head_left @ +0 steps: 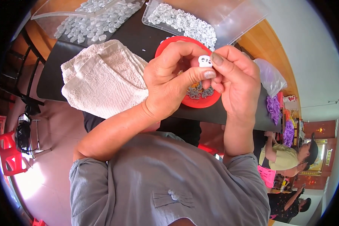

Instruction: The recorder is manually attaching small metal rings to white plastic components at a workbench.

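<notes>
A small white plastic piece (204, 60) with dark slots in its face is pinched up in front of me. My left hand (165, 77) is closed, its thumb below the piece and its index finger curled behind it. At the right edge of the same piece, the thumb and fingertips of my right hand (238, 77) are pressed together. Both hands are above a red bowl (209, 102) and cover much of it. Small grey parts (197, 92) lie inside, with something yellow-orange among them.
A folded cream towel (105, 75) lies on the black table (139, 41), left of my hands. Behind stand two clear bins of small white pieces, a left bin (45, 15) and a right bin (233, 19). A plastic bag (269, 75) and purple strands (274, 109) are at right. Two people are farther right.
</notes>
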{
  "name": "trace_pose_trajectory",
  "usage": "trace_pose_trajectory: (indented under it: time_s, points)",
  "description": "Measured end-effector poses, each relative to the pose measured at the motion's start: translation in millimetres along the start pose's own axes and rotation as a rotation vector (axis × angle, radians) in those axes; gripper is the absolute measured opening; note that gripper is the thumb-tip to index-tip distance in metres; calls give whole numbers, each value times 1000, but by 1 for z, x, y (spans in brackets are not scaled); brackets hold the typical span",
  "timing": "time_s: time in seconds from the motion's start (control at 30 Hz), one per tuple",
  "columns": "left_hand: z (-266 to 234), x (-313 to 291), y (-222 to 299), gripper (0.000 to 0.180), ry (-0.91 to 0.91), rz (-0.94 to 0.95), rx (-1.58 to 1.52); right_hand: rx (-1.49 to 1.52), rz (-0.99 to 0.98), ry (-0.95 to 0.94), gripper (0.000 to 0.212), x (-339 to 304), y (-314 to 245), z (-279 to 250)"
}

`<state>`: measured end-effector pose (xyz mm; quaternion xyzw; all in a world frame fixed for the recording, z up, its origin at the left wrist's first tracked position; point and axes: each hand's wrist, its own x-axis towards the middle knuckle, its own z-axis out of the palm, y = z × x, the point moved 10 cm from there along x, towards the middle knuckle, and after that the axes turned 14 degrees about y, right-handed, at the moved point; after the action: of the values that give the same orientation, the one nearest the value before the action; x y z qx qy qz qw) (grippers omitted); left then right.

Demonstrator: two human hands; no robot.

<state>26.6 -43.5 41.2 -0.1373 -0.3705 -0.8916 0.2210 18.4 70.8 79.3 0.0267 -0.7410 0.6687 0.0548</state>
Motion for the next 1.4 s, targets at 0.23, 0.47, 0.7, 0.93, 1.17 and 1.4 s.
trace_pose_trajectory:
  time_s: [0.23, 0.47, 0.7, 0.93, 1.17, 1.4]
  points:
    - [0, -3, -5, 32, -53, 16, 94, -14, -64, 12, 18, -1, -2, -2]
    - [0, -5, -3, 34, -78, 65, 172, -29, -100, 37, 18, -2, -2, -6]
    - [-7, 9, 26, 24, 63, 122, 318, -123, -81, 11, 19, 6, 5, -12]
    - [-12, 132, 149, 10, 340, 435, 1128, -1067, -558, -87, 23, 59, 56, -35]
    - [-9, 158, 87, 24, -15, 753, 1210, -1187, -567, -154, 11, 70, 93, -38]
    - [-1, 157, -115, 16, -566, 327, 1453, -833, -671, -35, 5, 65, 69, -45]
